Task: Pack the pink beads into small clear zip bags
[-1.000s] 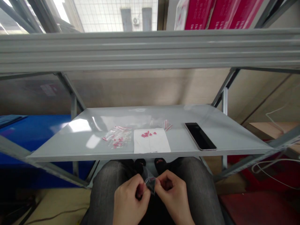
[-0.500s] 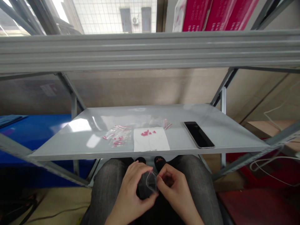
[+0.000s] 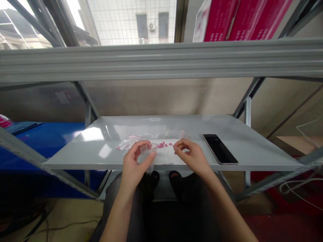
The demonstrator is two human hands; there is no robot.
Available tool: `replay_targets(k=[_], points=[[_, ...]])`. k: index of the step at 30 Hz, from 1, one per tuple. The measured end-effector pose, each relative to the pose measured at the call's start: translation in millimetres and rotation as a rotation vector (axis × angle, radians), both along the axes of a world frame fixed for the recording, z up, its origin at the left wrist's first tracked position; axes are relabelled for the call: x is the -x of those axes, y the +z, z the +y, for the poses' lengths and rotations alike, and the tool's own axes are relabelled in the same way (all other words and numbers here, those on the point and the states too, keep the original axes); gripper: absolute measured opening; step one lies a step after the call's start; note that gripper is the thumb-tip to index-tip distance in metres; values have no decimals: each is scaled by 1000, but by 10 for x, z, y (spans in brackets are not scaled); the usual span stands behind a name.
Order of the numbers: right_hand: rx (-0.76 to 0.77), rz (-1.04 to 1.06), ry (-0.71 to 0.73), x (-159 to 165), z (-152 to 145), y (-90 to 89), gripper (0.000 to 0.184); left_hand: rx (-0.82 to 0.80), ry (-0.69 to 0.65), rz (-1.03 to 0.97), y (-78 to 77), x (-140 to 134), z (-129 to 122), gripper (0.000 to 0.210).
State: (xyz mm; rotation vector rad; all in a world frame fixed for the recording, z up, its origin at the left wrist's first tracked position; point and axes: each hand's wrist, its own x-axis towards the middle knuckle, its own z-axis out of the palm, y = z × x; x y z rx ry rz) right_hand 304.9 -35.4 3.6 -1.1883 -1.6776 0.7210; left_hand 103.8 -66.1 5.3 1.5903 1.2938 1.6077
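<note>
- Clear little bag [image 3: 148, 154] sits between the thumb and fingers of the left hand [image 3: 135, 164], held up just above the front edge of the grey shelf [image 3: 242, 151]; the mouth appears to face up and toward the white sheet, which would suit dropping small parts in, though the film is too thin to read its opening.
- Right hand [image 3: 193, 155] hovers low over the right half of the white paper sheet [image 3: 170, 155], thumb and forefinger drawn together as if nipping something tiny; whether a piece is between them cannot be told.
- Pink pieces [image 3: 164, 145] lie in one loose cluster on the far part of the sheet, between the two hands; the white ground probably makes them easy to see and pick. Roughly eight or so, too small to count surely.
- Pile of zip bags [image 3: 127, 143] with red strips lies toward the left, behind the left hand; the number in it is unclear.
- A few more red-striped bags [image 3: 183, 134] lie beyond the sheet's far right corner.
- One black phone [image 3: 220, 149] lies flat, screen up, toward the shelf's right front, apart from the work.
- Three magenta boxes [image 3: 242, 18] stand on the upper shelf.
</note>
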Motion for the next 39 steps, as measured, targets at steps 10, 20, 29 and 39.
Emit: replay_targets(k=[10, 20, 29, 39], points=[[6, -535, 27, -106, 985, -228, 7, 88, -217, -175, -491, -290, 121, 35], [37, -507, 28, -56, 868, -256, 9, 45, -222, 86, -569, -341, 138, 37], [52, -500, 20, -60, 889, -334, 14, 58, -240, 87, -594, -338, 131, 35], [146, -40, 590, -100, 540, 110, 12, 124, -224, -20, -590, -360, 154, 35]])
